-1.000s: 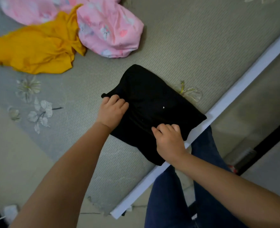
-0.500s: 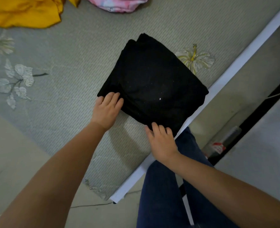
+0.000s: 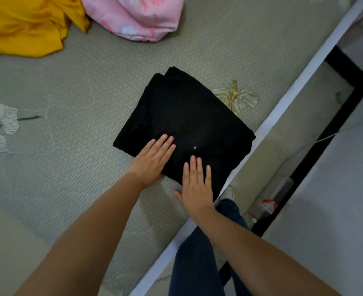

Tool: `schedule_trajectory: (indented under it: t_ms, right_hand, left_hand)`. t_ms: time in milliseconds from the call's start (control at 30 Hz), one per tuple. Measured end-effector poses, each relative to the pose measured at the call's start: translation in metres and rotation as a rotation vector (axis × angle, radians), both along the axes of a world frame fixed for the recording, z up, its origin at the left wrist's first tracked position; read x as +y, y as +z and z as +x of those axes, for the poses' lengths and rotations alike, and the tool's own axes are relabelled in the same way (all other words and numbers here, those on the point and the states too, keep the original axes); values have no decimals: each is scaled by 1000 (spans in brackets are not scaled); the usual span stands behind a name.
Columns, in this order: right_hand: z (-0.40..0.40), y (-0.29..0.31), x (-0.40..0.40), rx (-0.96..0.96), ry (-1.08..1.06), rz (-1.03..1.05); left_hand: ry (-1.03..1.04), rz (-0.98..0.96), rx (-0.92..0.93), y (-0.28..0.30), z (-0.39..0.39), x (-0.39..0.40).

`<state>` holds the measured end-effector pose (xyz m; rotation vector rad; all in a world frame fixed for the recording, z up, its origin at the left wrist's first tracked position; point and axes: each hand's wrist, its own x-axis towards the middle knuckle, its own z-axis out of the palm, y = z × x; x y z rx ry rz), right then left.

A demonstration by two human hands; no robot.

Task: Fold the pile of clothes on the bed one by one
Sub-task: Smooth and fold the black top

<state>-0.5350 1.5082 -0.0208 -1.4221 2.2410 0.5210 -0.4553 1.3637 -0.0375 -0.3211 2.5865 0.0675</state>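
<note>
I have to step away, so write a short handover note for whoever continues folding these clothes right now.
Left hand: open, flat on the black garment.
Right hand: open, fingers flat on its near edge.
Black garment lies folded on the bed near the white edge.
Done: black garment looks folded.
Left: yellow garment and pink garment, both crumpled at the far side of the bed.

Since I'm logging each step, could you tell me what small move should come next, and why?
Probably lift both hands and reach for the yellow garment: the black garment already lies folded, with the left hand and right hand flat on it.
</note>
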Motion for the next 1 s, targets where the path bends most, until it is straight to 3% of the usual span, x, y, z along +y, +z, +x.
schedule_trajectory:
  t_ms: [167, 400, 533, 767, 1000]
  right_hand:
    - [-16, -9, -4, 90, 10, -192]
    - [-28, -29, -2, 56, 2, -466]
    - [-43, -20, -12, -47, -33, -626]
    - [-87, 33, -13, -164, 32, -659]
    - [-190, 112, -21, -1, 132, -764]
  left_hand:
    - [42, 73, -24, -8, 3, -1]
    - [-6, 65, 341, -3, -2, -6]
    - [30, 63, 362, -6, -5, -2]
    - [139, 71, 536, 17, -41, -3]
    - [35, -68, 606, 105, -139, -17]
